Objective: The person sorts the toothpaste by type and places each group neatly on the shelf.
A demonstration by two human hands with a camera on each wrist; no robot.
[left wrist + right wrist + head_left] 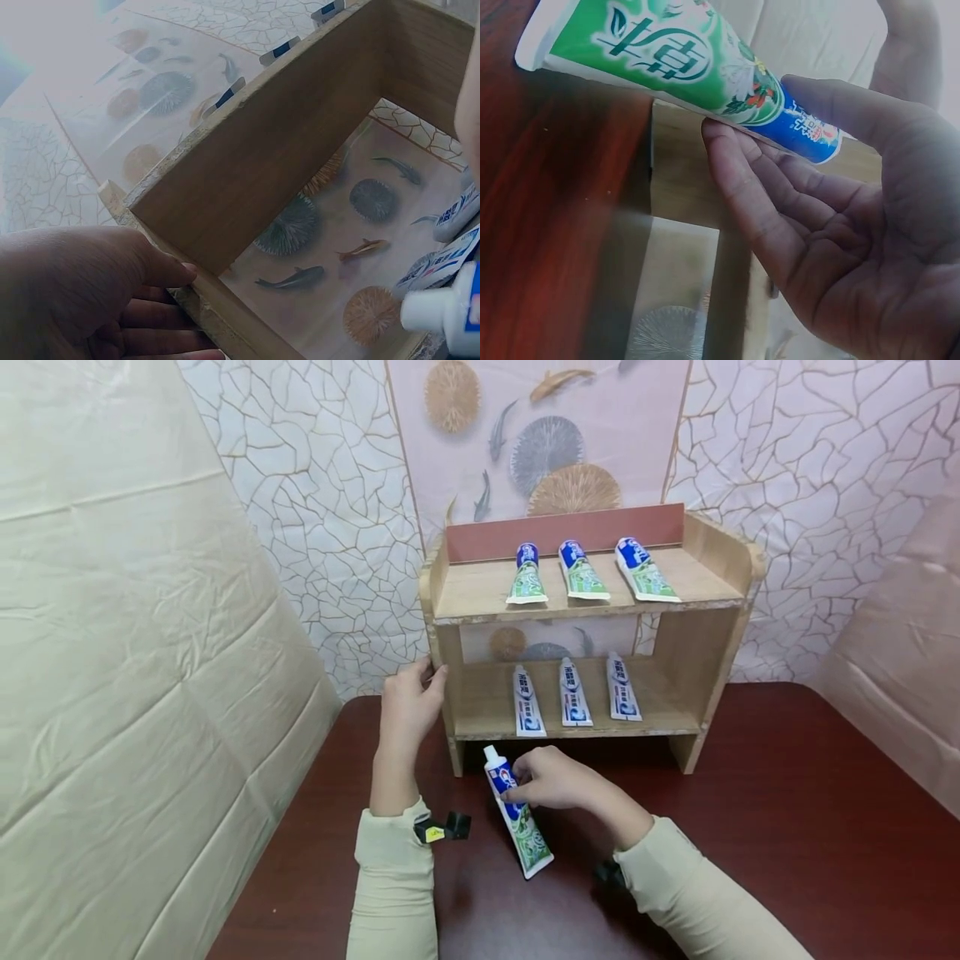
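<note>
My right hand (pixel 558 779) pinches a blue, green and white toothpaste tube (pixel 529 842) between thumb and fingers, over the table in front of the shelf. The tube's white cap points toward the shelf and its flat crimped end toward me. In the right wrist view, the thumb lies on one side of the tube (pixel 705 71) and fingertips on the other. My left hand (pixel 408 706) grips the left side panel of a two-tier wooden shelf (pixel 472 597). The left wrist view has its thumb on the panel's edge, with the other fingers on the outer side.
Three blue-green toothpaste tubes (pixel 583 578) lie on the upper tier, crimped ends forward. Three white-and-blue tubes (pixel 576 702) lie on the lower tier. The shelf stands on a dark red table (pixel 787 793) before a patterned wall; pale cloth (pixel 150 652) hangs at the left.
</note>
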